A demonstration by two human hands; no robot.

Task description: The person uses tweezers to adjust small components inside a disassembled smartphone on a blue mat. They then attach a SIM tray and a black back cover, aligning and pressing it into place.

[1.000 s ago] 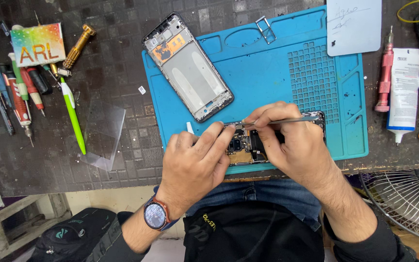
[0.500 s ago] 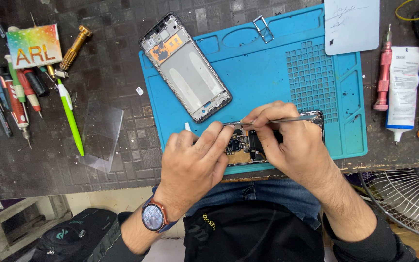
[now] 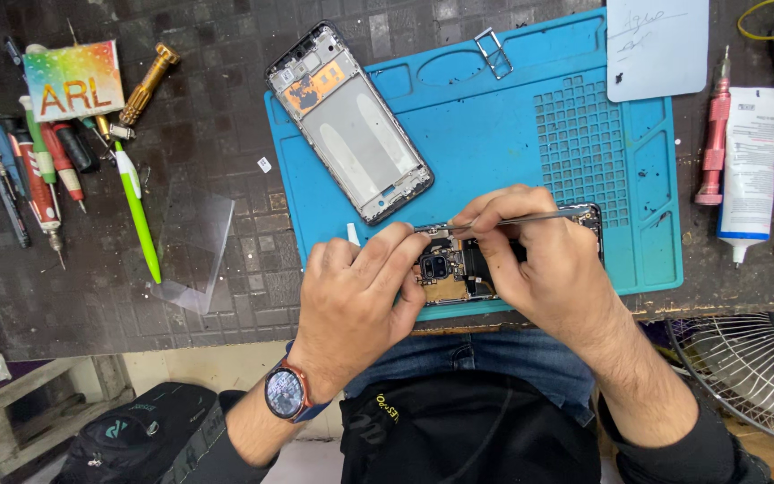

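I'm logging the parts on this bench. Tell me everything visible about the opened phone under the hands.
The opened phone lies flat near the front edge of the blue mat, back cover off. A dark camera module and tan circuit boards show; its far end has a dark frame. The left hand steadies its left side with fingertips on it. The right hand covers its right part, holding thin metal tweezers whose tips reach its top edge.

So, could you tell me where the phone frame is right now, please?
In the head view, the phone frame lies tilted on the upper-left corner of the blue mat, just above the left hand.
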